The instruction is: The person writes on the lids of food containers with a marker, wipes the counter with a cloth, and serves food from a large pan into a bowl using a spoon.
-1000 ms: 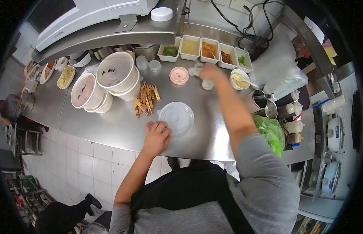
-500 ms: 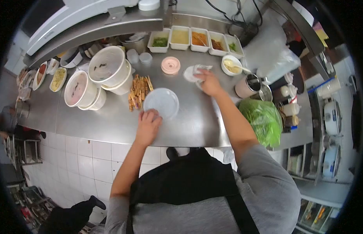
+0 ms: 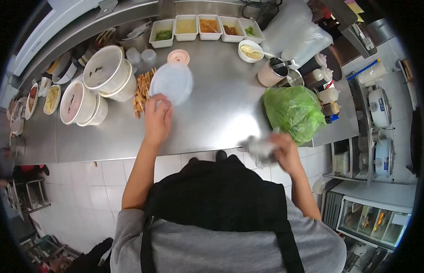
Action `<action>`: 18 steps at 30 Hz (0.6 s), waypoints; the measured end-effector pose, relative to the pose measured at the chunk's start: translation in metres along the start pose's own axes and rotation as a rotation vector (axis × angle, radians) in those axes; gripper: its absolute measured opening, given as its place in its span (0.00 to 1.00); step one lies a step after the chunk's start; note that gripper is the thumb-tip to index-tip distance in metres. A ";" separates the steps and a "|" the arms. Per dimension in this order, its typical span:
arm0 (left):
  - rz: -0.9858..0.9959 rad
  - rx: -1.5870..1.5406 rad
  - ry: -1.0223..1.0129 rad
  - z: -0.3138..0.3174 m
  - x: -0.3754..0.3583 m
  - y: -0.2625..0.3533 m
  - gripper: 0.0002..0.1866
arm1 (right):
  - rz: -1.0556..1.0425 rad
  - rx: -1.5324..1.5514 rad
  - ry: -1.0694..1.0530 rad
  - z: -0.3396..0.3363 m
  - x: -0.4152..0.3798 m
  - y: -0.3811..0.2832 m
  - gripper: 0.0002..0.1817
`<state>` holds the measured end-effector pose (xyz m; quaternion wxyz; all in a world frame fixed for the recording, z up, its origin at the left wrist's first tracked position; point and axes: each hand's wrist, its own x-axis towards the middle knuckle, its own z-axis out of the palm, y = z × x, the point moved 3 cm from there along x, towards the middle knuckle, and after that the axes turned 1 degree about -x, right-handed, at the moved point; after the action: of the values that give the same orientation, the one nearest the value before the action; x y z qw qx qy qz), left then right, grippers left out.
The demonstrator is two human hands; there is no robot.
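Note:
My left hand (image 3: 158, 119) pinches the near edge of a round translucent lid (image 3: 172, 84), which is raised a little over the steel counter (image 3: 212, 109). Beside the lid lies a pile of wooden clothespin-like sticks (image 3: 141, 93), and a pink round container (image 3: 178, 57) stands just behind it. My right hand (image 3: 283, 148) is closed on a crumpled whitish cloth or bag (image 3: 260, 151), blurred by motion, at the counter's front edge. Just beyond that hand sits a green plastic bag (image 3: 294, 113).
White tubs (image 3: 105, 69) with lids stand at the left. Trays of food (image 3: 186, 27) line the back, near a white bowl with a spoon (image 3: 250, 51). Metal cups (image 3: 271, 73) and bottles (image 3: 329, 95) are at the right. Another person's dark-clothed leg (image 3: 91, 257) shows lower left.
My right hand has drawn the whitish cloth or bag from the back of the counter to its front edge. The lid now appears nearer the pink container. The view has shifted.

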<state>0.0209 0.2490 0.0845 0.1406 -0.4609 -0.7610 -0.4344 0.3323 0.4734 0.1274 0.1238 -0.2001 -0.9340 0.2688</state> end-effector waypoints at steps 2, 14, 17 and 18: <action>-0.027 0.026 0.074 -0.023 -0.004 0.001 0.08 | -0.043 -0.068 0.112 0.004 0.049 -0.018 0.19; -0.134 0.237 0.215 -0.106 -0.035 0.033 0.05 | -0.264 -0.431 -0.121 0.208 0.132 -0.090 0.32; -0.105 0.212 0.176 -0.086 -0.031 0.047 0.05 | -0.552 -0.255 -0.233 0.197 0.090 -0.102 0.28; -0.092 0.192 0.161 -0.075 -0.028 0.051 0.05 | -0.633 -0.216 -0.244 0.193 0.080 -0.089 0.27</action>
<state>0.0641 0.1831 0.1381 0.2246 -0.3735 -0.8055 -0.4014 0.1687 0.3524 0.0275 0.0665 0.1210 -0.9807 0.1387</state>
